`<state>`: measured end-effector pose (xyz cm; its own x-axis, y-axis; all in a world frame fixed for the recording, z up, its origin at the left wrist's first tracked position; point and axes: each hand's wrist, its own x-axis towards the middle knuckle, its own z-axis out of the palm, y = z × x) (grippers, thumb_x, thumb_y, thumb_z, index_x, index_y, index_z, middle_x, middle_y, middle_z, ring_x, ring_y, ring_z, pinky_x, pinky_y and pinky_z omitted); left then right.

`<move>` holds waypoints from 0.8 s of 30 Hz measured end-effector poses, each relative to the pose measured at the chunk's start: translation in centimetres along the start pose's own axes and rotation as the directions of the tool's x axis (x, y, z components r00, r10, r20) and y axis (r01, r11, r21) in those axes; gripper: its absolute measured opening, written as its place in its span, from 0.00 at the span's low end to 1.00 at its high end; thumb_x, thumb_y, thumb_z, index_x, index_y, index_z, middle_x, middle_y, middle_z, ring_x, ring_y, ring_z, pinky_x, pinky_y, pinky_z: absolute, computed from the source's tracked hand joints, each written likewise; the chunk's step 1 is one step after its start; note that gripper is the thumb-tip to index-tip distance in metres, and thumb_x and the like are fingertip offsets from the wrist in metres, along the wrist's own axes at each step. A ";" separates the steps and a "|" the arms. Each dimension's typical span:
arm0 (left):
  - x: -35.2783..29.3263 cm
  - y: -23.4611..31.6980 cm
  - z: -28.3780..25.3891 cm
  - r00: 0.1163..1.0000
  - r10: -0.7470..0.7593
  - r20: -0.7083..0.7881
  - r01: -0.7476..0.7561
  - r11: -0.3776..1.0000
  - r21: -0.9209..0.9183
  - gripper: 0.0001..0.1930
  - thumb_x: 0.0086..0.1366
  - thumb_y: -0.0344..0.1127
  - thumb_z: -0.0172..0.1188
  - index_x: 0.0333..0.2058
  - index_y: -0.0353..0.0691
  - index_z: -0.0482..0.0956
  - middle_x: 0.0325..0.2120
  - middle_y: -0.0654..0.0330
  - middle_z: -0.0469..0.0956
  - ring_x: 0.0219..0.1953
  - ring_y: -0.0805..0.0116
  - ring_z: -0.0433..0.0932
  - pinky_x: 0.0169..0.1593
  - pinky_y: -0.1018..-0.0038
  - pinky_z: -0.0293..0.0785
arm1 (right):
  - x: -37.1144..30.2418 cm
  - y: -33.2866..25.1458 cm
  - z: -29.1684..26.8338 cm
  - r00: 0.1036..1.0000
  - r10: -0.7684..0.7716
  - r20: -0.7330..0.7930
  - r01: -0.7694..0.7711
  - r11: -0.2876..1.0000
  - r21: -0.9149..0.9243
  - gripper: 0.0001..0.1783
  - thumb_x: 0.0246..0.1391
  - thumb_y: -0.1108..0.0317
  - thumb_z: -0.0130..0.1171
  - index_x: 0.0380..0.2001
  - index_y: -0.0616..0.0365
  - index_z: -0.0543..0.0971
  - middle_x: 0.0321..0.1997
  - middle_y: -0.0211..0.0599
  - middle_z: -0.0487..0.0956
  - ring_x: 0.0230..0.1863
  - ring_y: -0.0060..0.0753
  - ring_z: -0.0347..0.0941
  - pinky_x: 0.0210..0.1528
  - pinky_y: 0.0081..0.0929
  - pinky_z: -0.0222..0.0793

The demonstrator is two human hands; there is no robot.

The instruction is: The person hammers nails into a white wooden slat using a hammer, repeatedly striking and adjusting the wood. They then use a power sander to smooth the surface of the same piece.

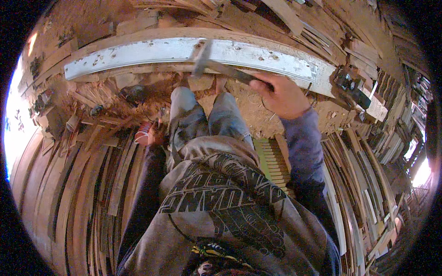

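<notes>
While right hand (282, 95) grips hammer (221, 68), blurred head over white board's (152, 50) near edge, mid-length, left hand (158, 133) at red container (143, 132), grip unclear.

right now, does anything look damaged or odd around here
Yes: the white board under the hammer has brown blotches, as if its paint were chipped. Beyond it, loose wood lies jumbled.

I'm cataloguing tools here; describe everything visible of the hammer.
The hammer has a blurred, grey, metallic-looking head and a dark handle, its material unclear. The right hand grips the handle's end; from there it slants to the picture's upper left. The head overlaps the white board in view; whether they touch is unclear.
</notes>
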<state>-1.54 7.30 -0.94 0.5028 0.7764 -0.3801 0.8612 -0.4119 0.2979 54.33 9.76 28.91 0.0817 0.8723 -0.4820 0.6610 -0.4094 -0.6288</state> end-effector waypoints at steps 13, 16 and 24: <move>10.4 19.2 -16.7 0.952 0.031 0.303 0.064 0.952 -0.298 0.33 0.58 0.54 0.61 0.53 0.35 0.65 0.36 0.39 0.79 0.40 0.37 0.78 0.44 0.51 0.74 | -9.3 21.8 2.2 0.505 0.665 -0.550 -0.482 0.746 0.460 0.20 0.51 0.53 0.67 0.35 0.59 0.77 0.34 0.40 0.81 0.37 0.37 0.76 0.43 0.34 0.71; 12.6 25.1 -18.8 0.883 0.151 0.445 -0.091 0.984 -0.154 0.32 0.60 0.53 0.59 0.54 0.37 0.63 0.35 0.41 0.80 0.40 0.39 0.79 0.43 0.50 0.74 | -6.1 25.9 4.9 0.329 0.502 -0.800 -0.404 0.840 0.361 0.21 0.44 0.56 0.74 0.29 0.57 0.74 0.26 0.30 0.75 0.27 0.30 0.71 0.32 0.28 0.68; 16.6 39.9 -17.1 0.887 0.403 0.225 -0.380 0.915 -0.138 0.29 0.64 0.57 0.51 0.57 0.47 0.64 0.55 0.43 0.68 0.44 0.37 0.77 0.46 0.47 0.75 | -3.6 27.5 5.4 0.387 0.525 -0.758 -0.566 0.784 0.255 0.19 0.42 0.57 0.73 0.29 0.58 0.77 0.28 0.45 0.81 0.29 0.47 0.78 0.37 0.41 0.73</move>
<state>39.93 11.94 19.63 0.8096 0.4154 -0.4147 0.5863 -0.6062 0.5374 68.20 -6.08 10.01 0.9442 0.3249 -0.0544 0.2821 -0.8827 -0.3760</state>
